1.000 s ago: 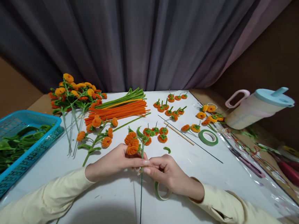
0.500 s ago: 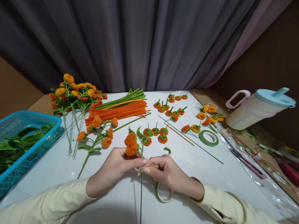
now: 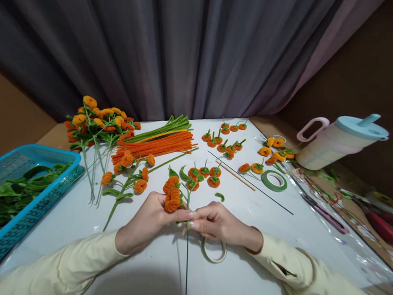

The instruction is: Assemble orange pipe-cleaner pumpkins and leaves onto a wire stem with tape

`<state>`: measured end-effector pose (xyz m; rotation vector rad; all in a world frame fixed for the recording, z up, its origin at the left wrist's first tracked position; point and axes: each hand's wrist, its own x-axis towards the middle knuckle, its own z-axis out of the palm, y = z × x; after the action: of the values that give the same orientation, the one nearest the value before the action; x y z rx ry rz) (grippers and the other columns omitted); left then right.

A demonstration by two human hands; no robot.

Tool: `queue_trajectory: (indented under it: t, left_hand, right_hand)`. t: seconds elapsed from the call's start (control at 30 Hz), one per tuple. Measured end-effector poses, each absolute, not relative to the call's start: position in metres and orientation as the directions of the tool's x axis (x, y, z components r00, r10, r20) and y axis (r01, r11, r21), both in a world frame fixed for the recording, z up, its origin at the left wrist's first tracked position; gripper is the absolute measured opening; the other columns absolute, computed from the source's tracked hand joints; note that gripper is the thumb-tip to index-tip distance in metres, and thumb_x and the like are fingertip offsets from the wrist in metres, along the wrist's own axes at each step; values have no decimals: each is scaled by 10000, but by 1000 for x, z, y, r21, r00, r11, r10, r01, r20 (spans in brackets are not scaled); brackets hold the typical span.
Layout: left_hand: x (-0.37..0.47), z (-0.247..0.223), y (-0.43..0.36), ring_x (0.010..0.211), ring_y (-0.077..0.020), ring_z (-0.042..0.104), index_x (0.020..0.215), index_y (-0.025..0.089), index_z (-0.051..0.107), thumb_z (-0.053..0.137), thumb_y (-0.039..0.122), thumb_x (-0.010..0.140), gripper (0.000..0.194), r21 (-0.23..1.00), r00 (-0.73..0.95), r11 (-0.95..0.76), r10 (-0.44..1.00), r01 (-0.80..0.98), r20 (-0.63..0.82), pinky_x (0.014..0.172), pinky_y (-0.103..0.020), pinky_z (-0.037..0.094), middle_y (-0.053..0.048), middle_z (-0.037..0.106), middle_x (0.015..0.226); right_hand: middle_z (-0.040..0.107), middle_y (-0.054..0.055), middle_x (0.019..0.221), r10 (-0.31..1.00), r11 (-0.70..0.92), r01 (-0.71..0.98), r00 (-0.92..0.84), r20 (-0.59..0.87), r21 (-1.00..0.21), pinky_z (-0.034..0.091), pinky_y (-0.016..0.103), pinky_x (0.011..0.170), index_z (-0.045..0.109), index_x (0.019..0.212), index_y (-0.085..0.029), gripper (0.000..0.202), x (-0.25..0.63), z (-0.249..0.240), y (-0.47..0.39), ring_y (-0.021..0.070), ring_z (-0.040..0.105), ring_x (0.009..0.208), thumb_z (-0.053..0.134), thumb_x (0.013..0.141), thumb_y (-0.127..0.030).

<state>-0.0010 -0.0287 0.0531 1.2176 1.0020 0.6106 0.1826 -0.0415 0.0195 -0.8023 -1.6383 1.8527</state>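
My left hand [image 3: 151, 218] pinches a flower stem [image 3: 186, 267] just below its orange pipe-cleaner blossoms [image 3: 171, 200]. My right hand [image 3: 218, 223] meets it from the right, fingertips on the same stem at the same spot. The thin dark green wire of the stem runs down toward me between my arms. A roll of pale green floral tape [image 3: 213, 252] hangs under my right palm; I cannot tell how it is held. Both sleeves are pale yellow.
A blue basket [image 3: 33, 205] of green leaves stands at left. Finished orange flower stems [image 3: 93, 124], orange and green pipe cleaners [image 3: 155, 144], small orange blossoms [image 3: 224, 145], a wooden stick [image 3: 235, 175], a green tape roll [image 3: 274, 180] and a lidded jug [image 3: 340, 141] lie beyond.
My hands and the flower stem shifted slightly toward me and the blossoms tilted lower. The tape roll swung a little under my right hand.
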Motion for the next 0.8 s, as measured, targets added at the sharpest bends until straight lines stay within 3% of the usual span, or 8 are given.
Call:
queue_trajectory:
  t: [0.13, 0.37, 0.6, 0.8]
  left_hand:
    - [0, 53, -28, 506, -81, 419, 520, 124, 539, 697, 287, 666, 270, 951, 487, 283, 817, 127, -308, 492, -204, 334, 30, 503, 504]
    - [0, 48, -29, 534, -80, 381, 520, 128, 513, 705, 320, 651, 301, 954, 483, 266, 824, 135, -298, 504, -214, 296, 39, 465, 532]
    - [-1, 47, -28, 503, -69, 361, 511, 133, 478, 696, 267, 664, 298, 961, 552, 261, 791, 85, -264, 492, -208, 284, 54, 427, 495]
    - [-1, 48, -26, 554, -92, 446, 572, 130, 566, 667, 289, 709, 233, 975, 560, 180, 799, 128, -221, 553, -213, 359, 31, 516, 559]
  right_hand:
    - [302, -93, 404, 692, -147, -4, -715, -100, -989, 195, 183, 367, 682, 891, -75, 388, 185, 18, -40, 39, 252, 365, 538, 849, -433]
    - [363, -78, 439, 721, -50, -7, -693, -31, -999, 211, 180, 375, 673, 838, -89, 380, 182, 14, -38, 39, 269, 389, 542, 841, -446]
    - [348, -87, 424, 660, -43, -38, -751, 0, -998, 247, 166, 374, 671, 1013, -83, 388, 180, 12, -39, 33, 276, 362, 499, 880, -405]
    - [348, -81, 405, 705, -76, -31, -708, -31, -997, 224, 177, 373, 696, 882, -72, 387, 180, 11, -42, 34, 262, 357, 507, 873, -410]
